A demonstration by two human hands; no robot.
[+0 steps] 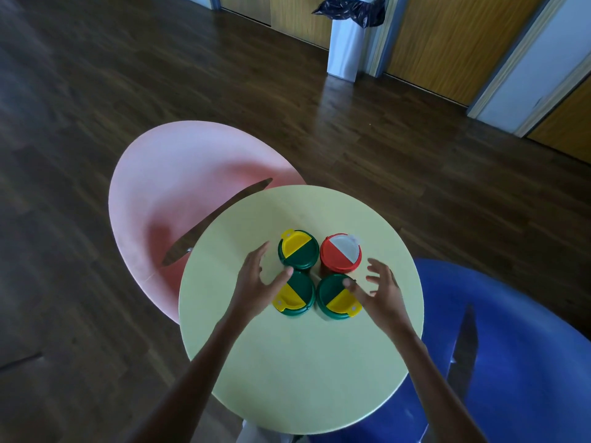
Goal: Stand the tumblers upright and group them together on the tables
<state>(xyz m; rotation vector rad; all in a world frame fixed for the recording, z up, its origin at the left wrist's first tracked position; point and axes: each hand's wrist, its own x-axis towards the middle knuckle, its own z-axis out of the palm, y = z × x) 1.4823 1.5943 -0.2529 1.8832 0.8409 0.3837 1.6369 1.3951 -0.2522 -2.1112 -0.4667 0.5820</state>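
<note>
Several tumblers stand upright in a tight cluster on the round pale-green table (303,362). At the back left is a green tumbler with a yellow lid flap (298,250), at the back right a red tumbler with a white lid flap (340,253). In front stand two more green and yellow ones, one on the left (295,295) and one on the right (337,297). My left hand (256,282) hovers beside the cluster's left with fingers spread, thumb over the front-left lid. My right hand (380,294) is spread at the right, thumb near the front-right lid. Neither hand holds anything.
A pink round table (179,187) sits lower to the left and a blue one (518,346) lower to the right, both partly under the green table. Dark wood floor surrounds them. A white bin with a dark bag (347,43) stands by the far doors.
</note>
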